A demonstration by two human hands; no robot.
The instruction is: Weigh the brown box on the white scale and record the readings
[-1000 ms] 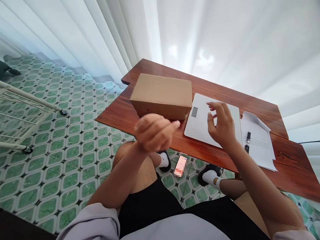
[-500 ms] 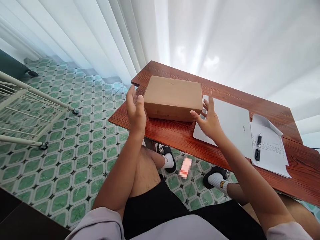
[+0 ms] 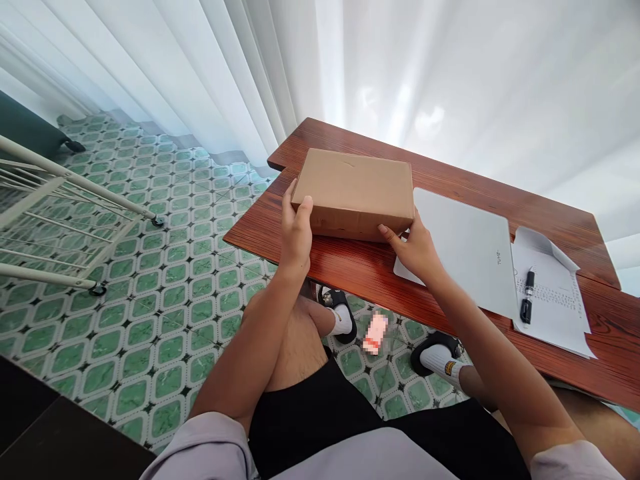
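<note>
A plain brown cardboard box [image 3: 355, 190] lies on the left part of a red-brown wooden table [image 3: 360, 267]. My left hand [image 3: 296, 230] clasps the box's near left corner. My right hand [image 3: 414, 250] grips its near right corner, with the fingers partly hidden behind the box. Touching the box on the right lies a flat white scale [image 3: 465, 250], its left edge under my right hand.
A sheet of paper [image 3: 550, 297] with a black pen [image 3: 527, 303] on it lies right of the scale. On the green tiled floor under the table lies a phone [image 3: 375, 333] between my feet. A white metal rack [image 3: 55, 220] stands at the left. White curtains hang behind.
Both hands have moved from in front of me to the box and closed on its near corners. The right hand has left the top of the scale.
</note>
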